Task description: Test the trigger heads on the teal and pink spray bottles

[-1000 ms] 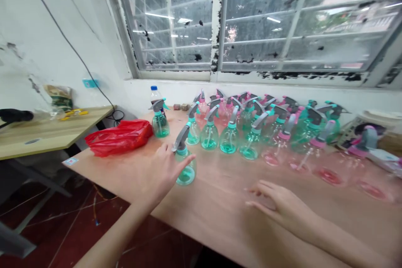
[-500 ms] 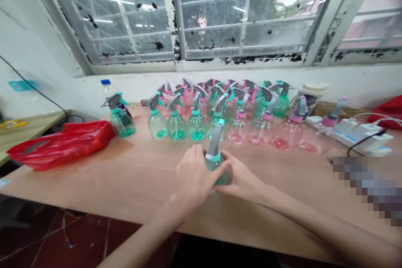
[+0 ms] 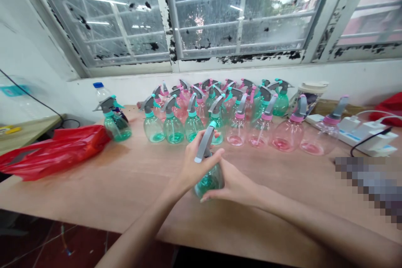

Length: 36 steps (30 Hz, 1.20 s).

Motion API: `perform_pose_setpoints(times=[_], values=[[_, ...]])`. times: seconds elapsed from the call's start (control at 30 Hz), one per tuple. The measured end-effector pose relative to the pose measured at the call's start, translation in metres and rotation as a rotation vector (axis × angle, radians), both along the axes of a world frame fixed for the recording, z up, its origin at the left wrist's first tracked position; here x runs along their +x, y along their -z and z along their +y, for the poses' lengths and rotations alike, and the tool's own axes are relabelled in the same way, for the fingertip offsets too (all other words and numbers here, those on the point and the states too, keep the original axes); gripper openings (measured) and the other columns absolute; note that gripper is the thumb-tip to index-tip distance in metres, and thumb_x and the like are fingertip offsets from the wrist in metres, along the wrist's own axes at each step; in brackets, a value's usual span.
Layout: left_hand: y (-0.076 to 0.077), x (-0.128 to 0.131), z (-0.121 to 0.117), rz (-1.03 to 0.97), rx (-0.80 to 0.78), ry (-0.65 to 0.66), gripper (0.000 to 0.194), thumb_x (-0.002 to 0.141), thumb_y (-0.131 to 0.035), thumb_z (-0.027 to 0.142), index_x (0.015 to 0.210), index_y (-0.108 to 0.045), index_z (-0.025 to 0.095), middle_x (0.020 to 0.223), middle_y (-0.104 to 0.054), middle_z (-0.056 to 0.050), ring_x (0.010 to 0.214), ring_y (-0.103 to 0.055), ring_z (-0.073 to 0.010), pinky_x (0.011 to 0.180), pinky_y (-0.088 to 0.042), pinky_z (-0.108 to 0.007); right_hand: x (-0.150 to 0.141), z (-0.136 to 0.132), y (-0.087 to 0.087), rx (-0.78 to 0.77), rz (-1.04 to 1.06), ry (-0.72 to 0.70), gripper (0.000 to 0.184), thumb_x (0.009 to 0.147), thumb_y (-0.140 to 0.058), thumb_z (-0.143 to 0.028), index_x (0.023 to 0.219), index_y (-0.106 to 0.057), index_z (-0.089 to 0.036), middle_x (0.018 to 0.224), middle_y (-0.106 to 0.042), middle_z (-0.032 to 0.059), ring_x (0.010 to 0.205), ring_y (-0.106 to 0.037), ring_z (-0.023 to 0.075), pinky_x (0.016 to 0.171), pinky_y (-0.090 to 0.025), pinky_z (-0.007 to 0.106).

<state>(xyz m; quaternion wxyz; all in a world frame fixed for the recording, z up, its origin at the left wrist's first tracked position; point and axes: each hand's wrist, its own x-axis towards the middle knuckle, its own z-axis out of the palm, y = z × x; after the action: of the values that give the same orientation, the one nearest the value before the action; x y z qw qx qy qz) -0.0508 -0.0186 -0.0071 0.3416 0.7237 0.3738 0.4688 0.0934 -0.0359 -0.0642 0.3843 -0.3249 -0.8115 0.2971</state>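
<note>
A green spray bottle (image 3: 208, 181) with a grey trigger head is between my hands, close to the table's front edge and slightly tilted. My left hand (image 3: 196, 157) is wrapped round its neck just under the spray head, thumb across the front. Lower down, my right hand (image 3: 230, 184) grips the round body from the right, thumb near the base. Behind them stands a row of green spray bottles (image 3: 173, 129) and pink spray bottles (image 3: 237, 130), with more packed at the back. Another green spray bottle (image 3: 117, 127) stands apart on the left.
A red plastic bag (image 3: 59, 148) lies on the table's left side, near a blue-capped drink bottle (image 3: 99, 92). At the right are a power strip (image 3: 354, 134) with plugs and cables, a paper cup (image 3: 309, 94) and a pixelated patch. A barred window is behind.
The green spray bottle has come rightward to the table's middle front. My right hand has closed on its body, and my left has moved up round the neck. The view has turned right.
</note>
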Motion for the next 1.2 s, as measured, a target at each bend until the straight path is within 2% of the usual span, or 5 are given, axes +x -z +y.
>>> perform_pose_setpoints(times=[0.17, 0.4, 0.83, 1.03, 1.2], values=[[-0.002, -0.004, -0.002, 0.016, -0.045, 0.036, 0.04, 0.076, -0.064, 0.025, 0.116, -0.057, 0.025, 0.123, -0.065, -0.007, 0.101, -0.068, -0.0219, 0.081, -0.057, -0.033, 0.036, 0.011, 0.015, 0.051, -0.252, 0.011, 0.097, 0.068, -0.073, -0.064, 0.146, -0.033, -0.021, 0.144, -0.048, 0.0172, 0.134, -0.043, 0.035, 0.113, -0.025, 0.06], [-0.001, -0.007, -0.001, 0.096, -0.037, 0.016, 0.038, 0.079, -0.061, 0.028, 0.117, -0.06, 0.028, 0.117, -0.068, -0.004, 0.091, -0.069, -0.0197, 0.079, -0.057, -0.033, 0.088, 0.022, 0.04, 0.072, -0.42, 0.172, 0.056, 0.095, -0.043, -0.054, 0.14, -0.047, -0.021, 0.15, -0.044, 0.0131, 0.14, -0.036, 0.0274, 0.116, -0.022, 0.056], [-0.008, -0.008, -0.005, 0.041, -0.089, 0.003, 0.009, 0.074, -0.06, 0.026, 0.082, -0.063, 0.023, 0.082, -0.068, -0.002, 0.064, -0.061, -0.0161, 0.06, -0.052, -0.029, 0.084, 0.019, 0.04, 0.094, -0.506, 0.249, 0.062, 0.092, -0.048, -0.058, 0.137, -0.05, -0.016, 0.148, -0.045, 0.0148, 0.139, -0.038, 0.0281, 0.117, -0.024, 0.056], [-0.009, -0.01, 0.001, 0.147, -0.078, 0.026, 0.039, 0.072, -0.055, 0.026, 0.109, -0.065, 0.027, 0.075, -0.067, 0.0, 0.054, -0.055, -0.0158, 0.058, -0.051, -0.031, 0.084, 0.019, 0.042, 0.105, -0.495, 0.263, 0.06, 0.092, -0.049, -0.057, 0.138, -0.05, -0.018, 0.147, -0.046, 0.0129, 0.138, -0.039, 0.0279, 0.116, -0.025, 0.055], [-0.011, -0.008, 0.0, 0.133, -0.075, 0.014, 0.046, 0.074, -0.052, 0.023, 0.12, -0.061, 0.027, 0.092, -0.071, -0.001, 0.06, -0.061, -0.0149, 0.064, -0.056, -0.032, 0.085, 0.02, 0.043, 0.116, -0.475, 0.268, 0.058, 0.092, -0.05, -0.055, 0.138, -0.05, -0.02, 0.146, -0.048, 0.0117, 0.137, -0.04, 0.0284, 0.116, -0.027, 0.055]])
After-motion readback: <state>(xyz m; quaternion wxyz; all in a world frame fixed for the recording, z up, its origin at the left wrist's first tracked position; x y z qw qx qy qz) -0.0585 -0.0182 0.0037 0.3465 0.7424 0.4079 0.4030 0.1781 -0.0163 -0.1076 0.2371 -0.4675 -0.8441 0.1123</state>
